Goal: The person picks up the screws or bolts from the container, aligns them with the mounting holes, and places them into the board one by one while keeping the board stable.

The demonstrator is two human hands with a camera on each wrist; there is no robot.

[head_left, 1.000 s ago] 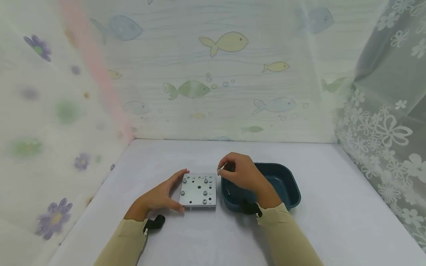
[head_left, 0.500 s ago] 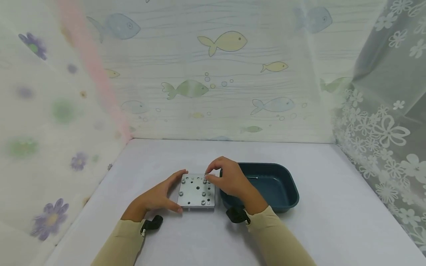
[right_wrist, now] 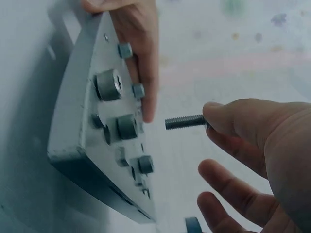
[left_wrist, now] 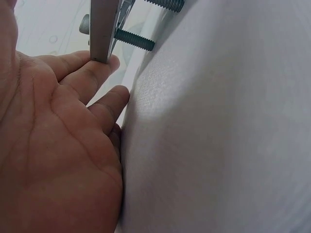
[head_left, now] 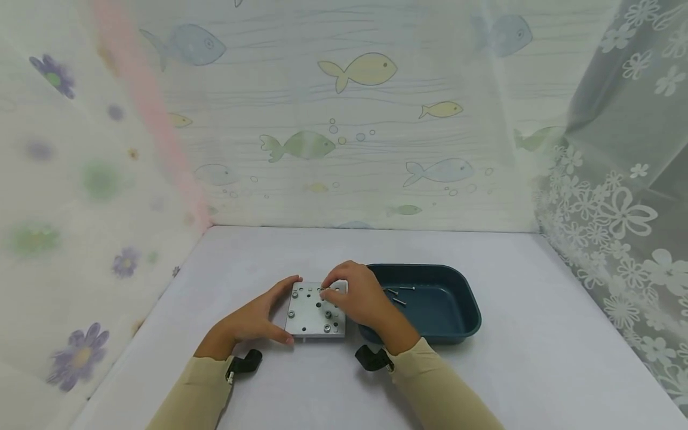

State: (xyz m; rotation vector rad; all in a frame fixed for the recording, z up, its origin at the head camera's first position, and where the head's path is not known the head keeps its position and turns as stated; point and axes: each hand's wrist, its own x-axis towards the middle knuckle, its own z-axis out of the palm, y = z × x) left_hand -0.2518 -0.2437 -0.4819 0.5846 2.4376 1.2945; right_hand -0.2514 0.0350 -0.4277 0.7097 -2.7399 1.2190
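A silver metal plate (head_left: pixel 312 322) sits over the white table (head_left: pixel 290 388), just left of a dark blue tray (head_left: pixel 475 319). The left hand (head_left: pixel 255 318) grips it along the left edge, thumb by the near left corner and fingers by the far left corner. Over the far part of the plate, the right hand (head_left: pixel 361 297) pinches a threaded screw (right_wrist: pixel 184 121) between thumb and index finger; the right wrist view shows its tip turned toward the plate but apart from it. Several socket-head screws (right_wrist: pixel 109 85) stand in the plate, and the left wrist view shows threaded shafts (left_wrist: pixel 135 40) jutting from its underside. Loose screws (head_left: pixel 399 301) lie in the left part of the tray, and a pale fish-patterned curtain (head_left: pixel 371 68) hangs beyond the table's far edge
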